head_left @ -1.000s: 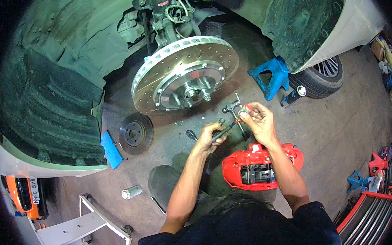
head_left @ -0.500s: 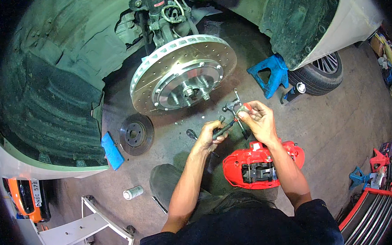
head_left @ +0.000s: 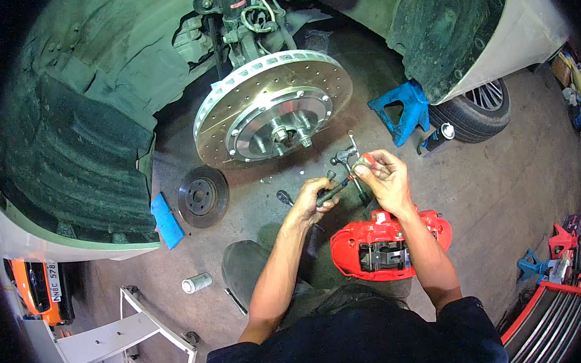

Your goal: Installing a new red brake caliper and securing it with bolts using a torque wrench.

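My left hand [head_left: 310, 202] is closed around a dark, slim bolt-like rod [head_left: 332, 192], its far end pointing toward my right hand. My right hand [head_left: 389, 183] pinches a small red-ended container [head_left: 368, 159] with a pale side; its narrow red tip meets or nearly meets the rod. Beyond the fingers, a ball-peen hammer [head_left: 342, 157] lies on the floor, partly hidden. A ratchet [head_left: 283, 196] shows beside my left hand. Below my right wrist sits a red brake caliper [head_left: 350, 256]. Ahead, a drilled brake disc [head_left: 209, 134] is mounted on the hub.
An old brake disc [head_left: 202, 197] and blue piece [head_left: 166, 221] lie left. A spray can [head_left: 197, 283] and white wheeled frame [head_left: 107, 340] are lower left. At right are a blue jack stand [head_left: 414, 122], a dark can [head_left: 434, 139], a tyre [head_left: 477, 127] and a red-edged tool cabinet [head_left: 544, 306].
The view has shifted very slightly. My right hand has tilted the red-ended container a little; both hands keep nearly the same place and their hold.
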